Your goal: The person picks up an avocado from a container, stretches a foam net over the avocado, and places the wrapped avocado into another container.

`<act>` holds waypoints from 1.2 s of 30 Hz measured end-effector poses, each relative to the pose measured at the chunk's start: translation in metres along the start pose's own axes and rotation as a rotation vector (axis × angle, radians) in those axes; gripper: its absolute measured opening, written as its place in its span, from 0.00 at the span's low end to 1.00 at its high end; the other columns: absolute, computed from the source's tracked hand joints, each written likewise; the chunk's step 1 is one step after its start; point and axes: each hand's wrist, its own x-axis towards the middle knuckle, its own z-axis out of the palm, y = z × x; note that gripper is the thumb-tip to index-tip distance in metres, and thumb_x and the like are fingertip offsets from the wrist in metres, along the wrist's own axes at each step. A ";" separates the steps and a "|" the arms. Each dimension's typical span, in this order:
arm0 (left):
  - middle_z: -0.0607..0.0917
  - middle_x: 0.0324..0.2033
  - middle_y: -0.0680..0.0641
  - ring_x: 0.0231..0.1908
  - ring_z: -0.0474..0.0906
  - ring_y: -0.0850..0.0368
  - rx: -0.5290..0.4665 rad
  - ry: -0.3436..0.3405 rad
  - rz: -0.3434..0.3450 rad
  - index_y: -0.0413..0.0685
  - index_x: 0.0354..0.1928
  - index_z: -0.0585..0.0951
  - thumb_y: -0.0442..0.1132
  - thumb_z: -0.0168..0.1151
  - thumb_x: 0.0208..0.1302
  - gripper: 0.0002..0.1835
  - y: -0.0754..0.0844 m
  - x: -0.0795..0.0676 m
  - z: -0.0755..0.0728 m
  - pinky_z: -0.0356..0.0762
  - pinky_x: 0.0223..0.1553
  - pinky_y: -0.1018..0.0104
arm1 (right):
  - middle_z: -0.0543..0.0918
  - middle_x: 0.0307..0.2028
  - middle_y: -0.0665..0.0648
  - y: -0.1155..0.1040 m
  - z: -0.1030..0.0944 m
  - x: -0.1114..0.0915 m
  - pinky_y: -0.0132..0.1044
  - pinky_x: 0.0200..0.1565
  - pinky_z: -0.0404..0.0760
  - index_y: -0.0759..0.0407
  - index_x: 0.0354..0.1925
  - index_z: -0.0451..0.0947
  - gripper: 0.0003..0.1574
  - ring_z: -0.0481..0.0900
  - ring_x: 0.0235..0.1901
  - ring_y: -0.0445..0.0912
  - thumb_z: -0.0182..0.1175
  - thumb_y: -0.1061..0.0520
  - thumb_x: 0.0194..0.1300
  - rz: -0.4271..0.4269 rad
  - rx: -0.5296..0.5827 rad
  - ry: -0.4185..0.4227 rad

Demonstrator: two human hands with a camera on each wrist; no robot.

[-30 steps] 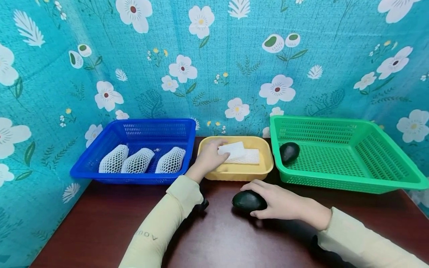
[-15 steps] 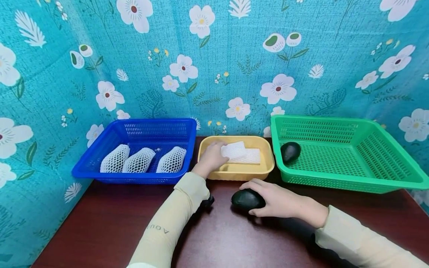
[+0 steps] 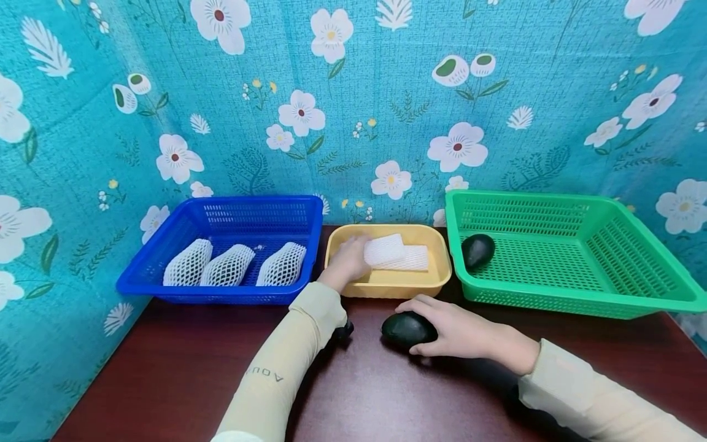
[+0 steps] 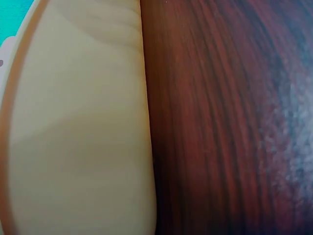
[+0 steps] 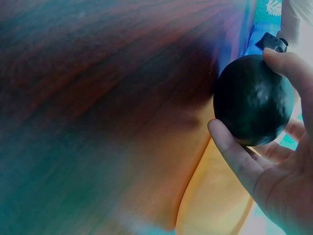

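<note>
My right hand [image 3: 455, 328] grips a glossy dark green avocado [image 3: 409, 329] just over the table, its long axis lying sideways. In the right wrist view, thumb and fingers curl round the avocado [image 5: 252, 100]. My left hand [image 3: 349, 261] reaches into the yellow tray [image 3: 394, 291], its blurred fingers at the left end of the upper white foam net sleeve [image 3: 385, 250]. I cannot tell whether they pinch it. Another flat foam net sleeve [image 3: 414, 258] lies partly beneath. The left wrist view holds only the tray's wall [image 4: 83, 127] and tabletop; the left hand is outside it.
At the left, a blue basket [image 3: 221, 298] contains three dark fruits in white foam nets, one netted fruit [image 3: 282, 265] being rightmost. A green basket [image 3: 552, 304] at the right holds one bare avocado [image 3: 477, 252]. A floral curtain [image 3: 359, 110] hangs behind the table.
My left hand has shifted slightly right inside the yellow tray and its fingers are now blurred at the sleeve's end. The right hand and its avocado have barely moved.
</note>
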 end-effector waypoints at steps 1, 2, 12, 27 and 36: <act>0.74 0.67 0.41 0.63 0.72 0.43 0.004 0.004 0.000 0.48 0.73 0.70 0.30 0.71 0.61 0.38 0.000 0.000 0.000 0.69 0.66 0.50 | 0.76 0.53 0.48 0.000 0.000 0.000 0.42 0.49 0.81 0.53 0.65 0.73 0.38 0.79 0.47 0.41 0.74 0.45 0.62 0.003 -0.002 -0.002; 0.74 0.67 0.41 0.63 0.72 0.43 0.008 0.009 0.000 0.48 0.73 0.70 0.30 0.70 0.62 0.37 0.000 0.001 0.001 0.69 0.66 0.50 | 0.76 0.53 0.48 0.000 0.000 -0.001 0.42 0.49 0.81 0.53 0.65 0.73 0.38 0.79 0.47 0.41 0.74 0.44 0.62 0.003 -0.002 -0.004; 0.71 0.69 0.39 0.67 0.70 0.44 -0.022 0.049 -0.022 0.46 0.73 0.71 0.31 0.67 0.66 0.33 0.003 -0.001 -0.003 0.67 0.68 0.51 | 0.75 0.54 0.47 0.000 0.003 -0.001 0.43 0.50 0.81 0.52 0.67 0.72 0.41 0.78 0.47 0.41 0.75 0.44 0.60 -0.013 -0.025 -0.003; 0.82 0.56 0.41 0.55 0.77 0.46 -0.106 0.149 0.080 0.42 0.62 0.82 0.36 0.70 0.66 0.23 0.017 -0.019 -0.026 0.76 0.59 0.51 | 0.76 0.57 0.51 -0.001 0.003 0.001 0.45 0.50 0.82 0.57 0.71 0.69 0.46 0.80 0.48 0.43 0.74 0.43 0.61 -0.014 -0.088 -0.005; 0.85 0.55 0.43 0.50 0.82 0.46 -0.167 0.125 0.099 0.44 0.62 0.81 0.37 0.69 0.67 0.22 0.019 -0.037 -0.030 0.79 0.56 0.47 | 0.75 0.60 0.51 -0.003 0.003 0.002 0.46 0.52 0.81 0.56 0.73 0.67 0.47 0.80 0.50 0.44 0.74 0.43 0.62 0.009 -0.085 -0.036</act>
